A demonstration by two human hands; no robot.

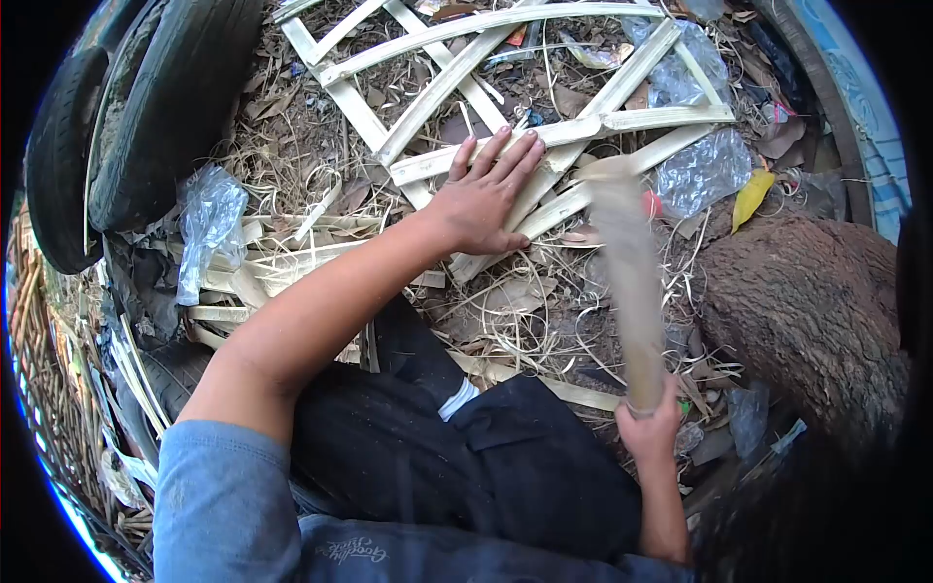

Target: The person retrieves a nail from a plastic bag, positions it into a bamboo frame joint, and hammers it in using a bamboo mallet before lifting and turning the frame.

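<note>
Palm down and fingers spread, my left hand [489, 194] lies across the crossing slats of a woven bamboo lattice [646, 120] on the ground. Its fingertips rest on a long pale strip, and the thumb touches a diagonal slat below. My right hand [651, 425] is closed around the lower end of a thick wooden stick [632, 282]. The stick points up and away from me, its upper end smeared by motion beside the lattice's right part. I cannot tell whether that end touches the slats.
A rough tree trunk [797, 311] stands close at the right. Old tires [175, 117] lean at the upper left. Bamboo offcuts [282, 257], shavings, clear plastic bags [705, 173] and a yellow leaf [752, 200] litter the soil. My legs are folded below.
</note>
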